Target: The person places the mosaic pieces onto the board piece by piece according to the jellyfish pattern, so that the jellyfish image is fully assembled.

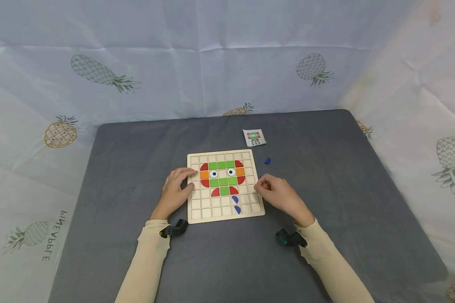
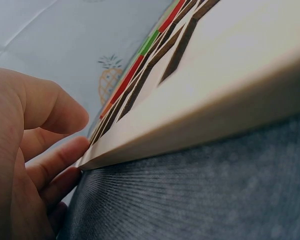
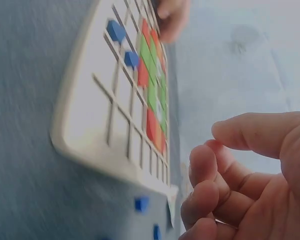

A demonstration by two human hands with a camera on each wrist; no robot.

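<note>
A square wooden grid board (image 1: 206,214) lies on the table, bearing a face of green, red and orange tiles with two eye discs. Two blue half-round pieces, an upper one (image 1: 235,199) and a lower one (image 1: 237,209), sit below the face. At the board's left edge is my left hand (image 1: 173,190), thumb and fingers apart, fingertips touching the rim. My right hand (image 1: 282,195) hovers by the right edge, its fingers loosely bent and the thumb near the index finger (image 3: 203,162). No piece shows between them.
Beyond the right hand lies a loose blue piece (image 1: 267,160); another blue piece (image 3: 141,203) shows beside the board in the right wrist view. A small pattern card (image 1: 254,137) rests behind the board on the grey table (image 1: 227,256). Pineapple-print cloth (image 1: 227,75) hangs around the table.
</note>
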